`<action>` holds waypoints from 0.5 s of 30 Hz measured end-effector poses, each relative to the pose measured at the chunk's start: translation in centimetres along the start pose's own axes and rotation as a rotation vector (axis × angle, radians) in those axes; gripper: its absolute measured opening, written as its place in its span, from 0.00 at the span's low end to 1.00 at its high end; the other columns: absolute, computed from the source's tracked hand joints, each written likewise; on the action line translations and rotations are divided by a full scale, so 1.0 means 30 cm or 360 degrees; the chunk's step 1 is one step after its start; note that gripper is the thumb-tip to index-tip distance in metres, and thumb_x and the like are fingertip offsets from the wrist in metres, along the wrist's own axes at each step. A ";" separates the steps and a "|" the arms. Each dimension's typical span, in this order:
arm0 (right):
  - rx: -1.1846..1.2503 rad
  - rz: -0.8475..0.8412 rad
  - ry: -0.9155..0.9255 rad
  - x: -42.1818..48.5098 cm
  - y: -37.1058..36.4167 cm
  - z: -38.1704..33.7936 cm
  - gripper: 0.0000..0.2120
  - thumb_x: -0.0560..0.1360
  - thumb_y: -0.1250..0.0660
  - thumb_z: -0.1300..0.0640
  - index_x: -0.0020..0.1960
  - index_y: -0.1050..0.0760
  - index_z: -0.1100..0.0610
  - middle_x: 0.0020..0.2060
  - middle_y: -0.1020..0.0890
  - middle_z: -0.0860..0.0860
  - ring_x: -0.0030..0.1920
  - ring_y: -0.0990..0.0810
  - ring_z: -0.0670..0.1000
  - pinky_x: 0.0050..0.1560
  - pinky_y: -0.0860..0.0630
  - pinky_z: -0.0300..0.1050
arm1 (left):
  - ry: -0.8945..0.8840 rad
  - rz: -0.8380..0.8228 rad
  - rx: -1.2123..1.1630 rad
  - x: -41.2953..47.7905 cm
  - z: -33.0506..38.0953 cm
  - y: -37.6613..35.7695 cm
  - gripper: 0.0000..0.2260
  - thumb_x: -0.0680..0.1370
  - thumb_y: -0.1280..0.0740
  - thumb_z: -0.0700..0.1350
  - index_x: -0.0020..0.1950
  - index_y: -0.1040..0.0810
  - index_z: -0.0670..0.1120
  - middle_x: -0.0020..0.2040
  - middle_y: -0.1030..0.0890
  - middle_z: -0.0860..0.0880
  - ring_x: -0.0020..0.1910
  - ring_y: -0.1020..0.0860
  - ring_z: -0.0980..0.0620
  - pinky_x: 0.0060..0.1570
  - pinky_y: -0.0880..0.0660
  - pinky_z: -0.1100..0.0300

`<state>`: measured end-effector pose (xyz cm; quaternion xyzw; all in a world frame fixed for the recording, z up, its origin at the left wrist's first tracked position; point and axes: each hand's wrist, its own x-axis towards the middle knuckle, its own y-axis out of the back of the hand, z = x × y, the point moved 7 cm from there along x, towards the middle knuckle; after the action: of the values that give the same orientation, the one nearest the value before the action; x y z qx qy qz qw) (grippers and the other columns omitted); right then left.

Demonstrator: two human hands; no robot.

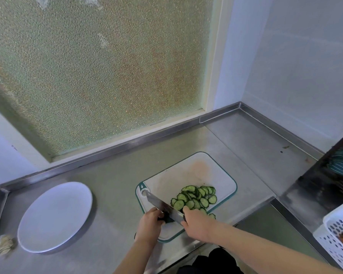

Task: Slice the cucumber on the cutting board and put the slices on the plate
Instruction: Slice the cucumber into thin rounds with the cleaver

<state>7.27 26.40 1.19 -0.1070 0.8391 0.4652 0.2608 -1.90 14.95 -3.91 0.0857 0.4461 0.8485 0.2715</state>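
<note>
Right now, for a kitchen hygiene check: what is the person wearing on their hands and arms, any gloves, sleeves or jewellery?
Nothing that shows. The left hand and the right hand are ungloved. Both forearms are uncovered to the frame's edge, with no sleeve in view. No watch, bracelet or ring is visible, though parts of both hands are hidden.

The person wears a black garment (216, 262).

Cucumber slices (196, 198) lie on the cutting board (186, 175); the plate (55, 216) sits well left on the desk (117, 184).
</note>
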 end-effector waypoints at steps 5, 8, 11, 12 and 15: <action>-0.0026 0.0003 -0.0043 0.029 -0.014 -0.017 0.20 0.81 0.47 0.55 0.68 0.41 0.65 0.57 0.24 0.64 0.55 0.23 0.62 0.43 0.31 0.48 | -0.0018 0.0003 0.0000 -0.001 0.007 0.003 0.10 0.65 0.33 0.32 0.45 0.20 0.38 0.44 0.20 0.43 0.44 0.22 0.44 0.38 0.36 0.67; -0.0094 -0.0009 -0.0018 0.037 -0.030 -0.039 0.25 0.82 0.48 0.56 0.73 0.49 0.67 0.59 0.25 0.64 0.57 0.24 0.62 0.43 0.33 0.47 | -0.0035 -0.0010 0.0010 -0.001 0.011 0.005 0.11 0.65 0.33 0.31 0.45 0.20 0.39 0.44 0.19 0.43 0.45 0.22 0.44 0.38 0.36 0.66; -0.0053 -0.0034 -0.0004 0.034 -0.035 -0.032 0.22 0.82 0.48 0.56 0.72 0.46 0.67 0.58 0.25 0.65 0.55 0.23 0.62 0.41 0.35 0.45 | -0.0027 -0.0041 0.0031 0.003 0.008 0.005 0.10 0.66 0.34 0.32 0.46 0.20 0.39 0.45 0.20 0.43 0.46 0.22 0.44 0.38 0.37 0.68; -0.0022 -0.0051 -0.0003 0.031 -0.035 -0.020 0.21 0.81 0.48 0.56 0.70 0.44 0.66 0.57 0.25 0.65 0.52 0.23 0.61 0.39 0.35 0.45 | -0.0020 -0.0051 0.0033 0.005 0.006 0.005 0.10 0.66 0.34 0.32 0.46 0.20 0.38 0.46 0.20 0.43 0.46 0.22 0.45 0.38 0.37 0.69; 0.0062 -0.0094 -0.0006 0.011 -0.042 0.024 0.10 0.81 0.47 0.57 0.58 0.37 0.61 0.54 0.24 0.64 0.37 0.30 0.51 0.31 0.39 0.43 | -0.0023 -0.0057 0.0014 0.007 0.005 0.006 0.10 0.66 0.34 0.32 0.45 0.20 0.38 0.45 0.20 0.43 0.46 0.22 0.45 0.39 0.36 0.68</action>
<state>7.78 26.33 -0.21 -0.1258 0.8440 0.4411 0.2779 -2.10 15.10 -3.69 0.0851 0.4494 0.8409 0.2894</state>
